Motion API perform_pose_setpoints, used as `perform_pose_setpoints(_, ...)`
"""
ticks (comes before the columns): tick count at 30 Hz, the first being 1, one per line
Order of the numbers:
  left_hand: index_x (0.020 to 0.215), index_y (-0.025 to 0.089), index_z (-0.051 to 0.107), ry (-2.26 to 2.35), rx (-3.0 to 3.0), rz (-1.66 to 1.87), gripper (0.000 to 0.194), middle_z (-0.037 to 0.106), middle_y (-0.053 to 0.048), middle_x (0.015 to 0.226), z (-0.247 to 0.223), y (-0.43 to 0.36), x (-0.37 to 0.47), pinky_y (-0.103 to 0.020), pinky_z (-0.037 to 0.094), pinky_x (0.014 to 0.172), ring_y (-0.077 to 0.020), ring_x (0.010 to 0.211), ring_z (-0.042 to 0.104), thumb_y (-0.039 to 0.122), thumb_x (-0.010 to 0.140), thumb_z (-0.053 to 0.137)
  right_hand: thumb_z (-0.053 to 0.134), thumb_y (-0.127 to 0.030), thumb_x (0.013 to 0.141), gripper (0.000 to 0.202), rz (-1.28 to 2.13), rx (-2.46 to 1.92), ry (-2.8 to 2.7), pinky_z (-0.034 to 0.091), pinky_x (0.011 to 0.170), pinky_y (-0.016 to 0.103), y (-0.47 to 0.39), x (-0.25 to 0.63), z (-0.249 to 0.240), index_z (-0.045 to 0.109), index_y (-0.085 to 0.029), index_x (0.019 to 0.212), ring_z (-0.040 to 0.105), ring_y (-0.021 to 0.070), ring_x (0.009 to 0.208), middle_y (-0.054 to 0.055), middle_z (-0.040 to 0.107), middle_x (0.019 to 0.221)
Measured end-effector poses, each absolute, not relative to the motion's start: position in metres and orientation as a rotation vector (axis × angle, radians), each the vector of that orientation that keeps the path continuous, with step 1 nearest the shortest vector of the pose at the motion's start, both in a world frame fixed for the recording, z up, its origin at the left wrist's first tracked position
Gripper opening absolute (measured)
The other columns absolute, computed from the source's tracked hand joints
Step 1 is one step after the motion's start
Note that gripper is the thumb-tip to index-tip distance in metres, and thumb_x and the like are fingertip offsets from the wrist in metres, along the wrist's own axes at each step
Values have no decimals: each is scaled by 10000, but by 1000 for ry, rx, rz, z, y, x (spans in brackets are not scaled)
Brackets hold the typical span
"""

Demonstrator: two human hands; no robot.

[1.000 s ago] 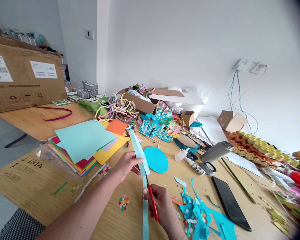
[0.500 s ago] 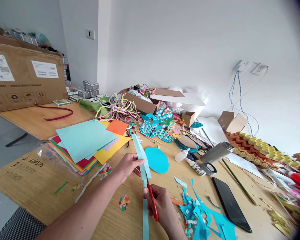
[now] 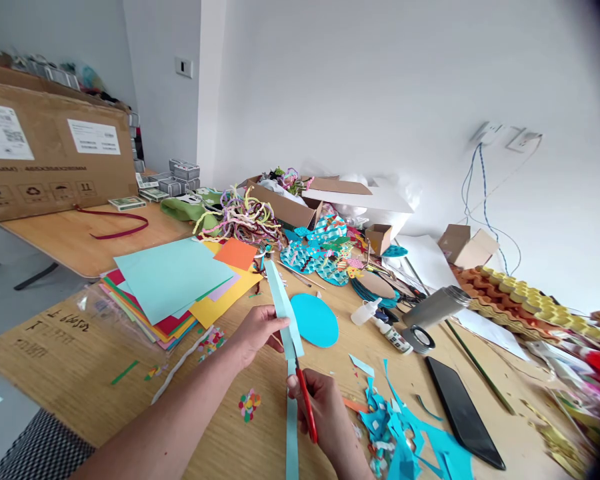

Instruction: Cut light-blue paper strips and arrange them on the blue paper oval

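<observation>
Between the thumb and fingers of my left hand (image 3: 263,330) is a light blue paper strip (image 3: 283,303), held up at a slant above the table. My right hand (image 3: 323,403) grips red-handled scissors (image 3: 306,407), whose blades sit in the lower end of the strip. A narrow cut piece (image 3: 291,440) hangs down from the blades past my right thumb. Just behind the strip lies a bright blue paper oval (image 3: 315,320), flat on the wood. Small round confetti dots (image 3: 249,405) lie in a cluster left of the scissors.
Coloured paper sheets (image 3: 173,280) are stacked at left. Blue paper scraps (image 3: 400,433) and a black phone (image 3: 463,410) lie at right. Behind them are a glue bottle (image 3: 365,311), a grey metal bottle (image 3: 436,307) and egg cartons (image 3: 510,300). A large cardboard box (image 3: 55,147) stands far left.
The view has shifted very slightly. Both hands keep their hold on strip and scissors, in nearly the same place; the strip's upper end points a little higher.
</observation>
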State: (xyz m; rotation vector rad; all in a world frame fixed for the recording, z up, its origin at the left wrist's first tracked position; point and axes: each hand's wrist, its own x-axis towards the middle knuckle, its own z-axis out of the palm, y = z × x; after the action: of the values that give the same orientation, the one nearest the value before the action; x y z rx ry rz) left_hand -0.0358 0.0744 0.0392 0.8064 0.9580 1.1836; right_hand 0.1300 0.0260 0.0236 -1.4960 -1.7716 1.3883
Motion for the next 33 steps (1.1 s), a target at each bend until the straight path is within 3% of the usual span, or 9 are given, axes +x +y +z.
perform_pose_setpoints(33, 732, 128, 630, 946, 800, 1191, 303, 652, -27, 610, 34, 74, -30, -205, 436, 410, -118, 479, 578, 386, 618, 741, 511, -738, 736, 563, 1351, -1492, -1796, 267, 381, 203, 27, 131, 21, 460, -190, 618, 386, 81, 400, -55, 408, 468)
